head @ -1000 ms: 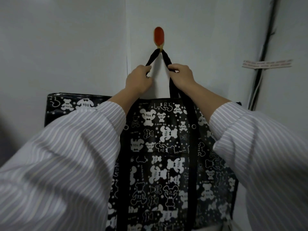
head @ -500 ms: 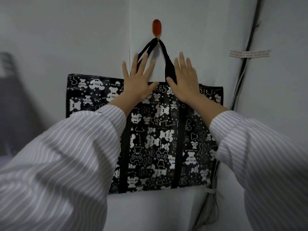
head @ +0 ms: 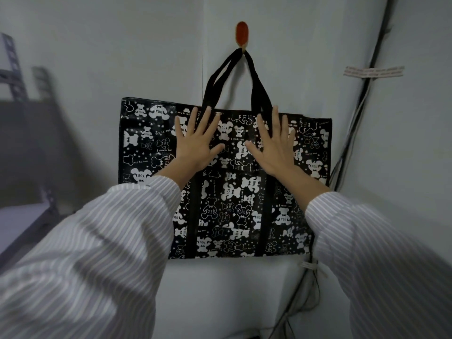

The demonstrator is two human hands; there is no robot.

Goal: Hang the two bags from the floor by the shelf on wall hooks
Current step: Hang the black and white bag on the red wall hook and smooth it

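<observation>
A black bag (head: 230, 192) printed with white bears hangs flat against the white wall. Its two black straps (head: 259, 86) loop over a red-brown wall hook (head: 242, 35). My left hand (head: 197, 143) is spread open in front of the bag's upper left part. My right hand (head: 274, 145) is spread open in front of the upper right part. Neither hand grips anything; whether the palms touch the bag I cannot tell. Only one bag is in view.
A grey metal shelf (head: 22, 152) stands at the left, blurred. Dark cables (head: 362, 94) run down the corner on the right, held by a strip of tape (head: 374, 71). Cables trail on toward the floor at the lower right (head: 293, 311).
Both hands let go of the straps, opened flat and dropped from strap height to the bag's face. The view pulled back, so the whole hanging bag now shows.
</observation>
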